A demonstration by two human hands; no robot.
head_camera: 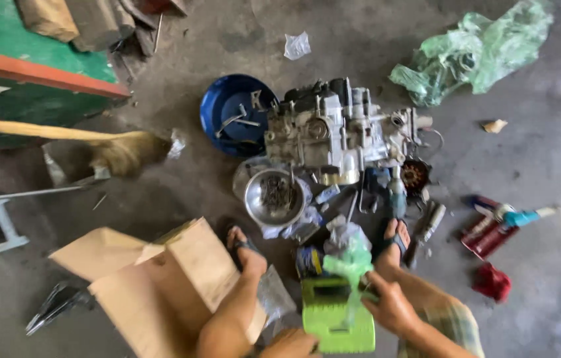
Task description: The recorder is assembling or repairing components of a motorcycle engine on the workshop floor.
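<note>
My left hand (290, 345) grips the lower left corner of a bright green box (336, 317) held above the concrete floor between my knees. At the box's right edge, my right hand (390, 306) pinches a thin, crumpled green plastic bag (350, 260) that rises out of the top of the box. My two sandalled feet (248, 250) stand on either side of it. Just beyond them a grey engine block (336, 132) lies on the floor with small parts around it.
A blue bowl (230, 114) with tools and a metal bowl (274, 195) of bolts sit by the engine. An open cardboard box (154, 282) lies at the left, a broom (95, 140) behind it. Red cans (489, 232) and a red rag (492, 282) lie at the right, with a green plastic sheet (472, 50) farther back.
</note>
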